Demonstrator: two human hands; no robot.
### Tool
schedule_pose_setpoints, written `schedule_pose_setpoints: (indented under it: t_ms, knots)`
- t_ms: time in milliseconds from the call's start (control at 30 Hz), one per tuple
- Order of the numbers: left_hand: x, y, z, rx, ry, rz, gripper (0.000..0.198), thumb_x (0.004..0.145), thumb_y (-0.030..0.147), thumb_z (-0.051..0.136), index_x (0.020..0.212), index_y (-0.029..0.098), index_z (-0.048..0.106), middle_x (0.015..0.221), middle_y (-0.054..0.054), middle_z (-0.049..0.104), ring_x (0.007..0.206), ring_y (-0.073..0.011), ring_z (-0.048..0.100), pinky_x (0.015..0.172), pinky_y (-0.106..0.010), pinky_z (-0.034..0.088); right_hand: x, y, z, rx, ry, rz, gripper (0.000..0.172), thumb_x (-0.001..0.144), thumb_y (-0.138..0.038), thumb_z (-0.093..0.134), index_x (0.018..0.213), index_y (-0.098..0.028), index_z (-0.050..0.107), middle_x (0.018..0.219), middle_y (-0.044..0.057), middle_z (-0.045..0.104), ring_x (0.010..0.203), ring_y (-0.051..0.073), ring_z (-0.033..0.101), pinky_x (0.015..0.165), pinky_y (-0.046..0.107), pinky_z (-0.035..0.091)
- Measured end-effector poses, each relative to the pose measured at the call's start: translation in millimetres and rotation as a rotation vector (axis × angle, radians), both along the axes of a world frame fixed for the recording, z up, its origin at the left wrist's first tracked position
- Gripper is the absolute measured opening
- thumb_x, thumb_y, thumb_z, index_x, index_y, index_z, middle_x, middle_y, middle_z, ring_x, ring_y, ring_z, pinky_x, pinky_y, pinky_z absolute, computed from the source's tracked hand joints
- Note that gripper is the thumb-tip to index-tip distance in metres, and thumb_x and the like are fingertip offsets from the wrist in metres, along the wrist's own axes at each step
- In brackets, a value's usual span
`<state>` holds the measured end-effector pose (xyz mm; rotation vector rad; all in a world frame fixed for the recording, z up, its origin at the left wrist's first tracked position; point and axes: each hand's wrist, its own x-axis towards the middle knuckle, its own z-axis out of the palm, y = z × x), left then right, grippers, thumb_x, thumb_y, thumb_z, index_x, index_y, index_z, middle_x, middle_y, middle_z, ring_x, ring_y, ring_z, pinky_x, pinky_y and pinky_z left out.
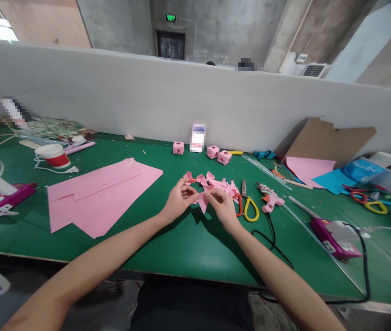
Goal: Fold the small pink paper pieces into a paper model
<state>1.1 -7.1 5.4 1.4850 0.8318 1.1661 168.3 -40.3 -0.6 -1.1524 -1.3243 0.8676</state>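
A small pointed piece of pink paper (202,202) hangs between my two hands, above the green tabletop. My left hand (181,198) is closed, thumb and finger pinching near its left side. On its right side, my right hand (222,207) pinches it between thumb and fingers. Just behind the hands lies a heap of cut and curled pink paper scraps (228,186), partly hidden by them. Scissors with red and yellow handles (250,209) rest right beside my right hand. A pink glue gun (271,201) with a black cord lies farther right.
Large pink sheets (106,197) lie at left, near a paper cup (53,156). Small pink paper cubes (178,148) stand at the back. Purple power strips (335,239) sit on both sides. Cardboard (326,142) leans against the white partition (129,96) at right.
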Motion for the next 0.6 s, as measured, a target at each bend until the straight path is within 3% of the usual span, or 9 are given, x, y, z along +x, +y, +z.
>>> schedule_pose_setpoints:
  t_ms: [267, 600]
  knots:
    - [1.7, -2.7, -3.6, 0.036, 0.022, -0.054, 0.044, 0.077, 0.031, 0.072, 0.11, 0.017, 0.047, 0.084, -0.001, 0.066, 0.075, -0.0128, 0.065, 0.07, -0.025, 0.051, -0.4, -2.0, 2.6, 0.041, -0.127, -0.012, 0.03, 0.08, -0.047, 0.065, 0.077, -0.018, 0.07, 0.074, 0.005, 0.069, 0.071, 0.02, 0.06, 0.066, 0.032, 0.047]
    - [-2.5, 1.2, 2.6, 0.009, -0.034, 0.044, 0.043, 0.073, 0.029, 0.075, 0.106, 0.017, 0.051, 0.077, 0.001, 0.065, 0.07, -0.0121, 0.064, 0.071, -0.026, 0.052, -4.2, -1.3, 0.1, -0.014, -0.036, 0.035, 0.033, 0.078, -0.05, 0.068, 0.08, -0.017, 0.07, 0.071, 0.003, 0.068, 0.064, 0.017, 0.059, 0.06, 0.028, 0.045]
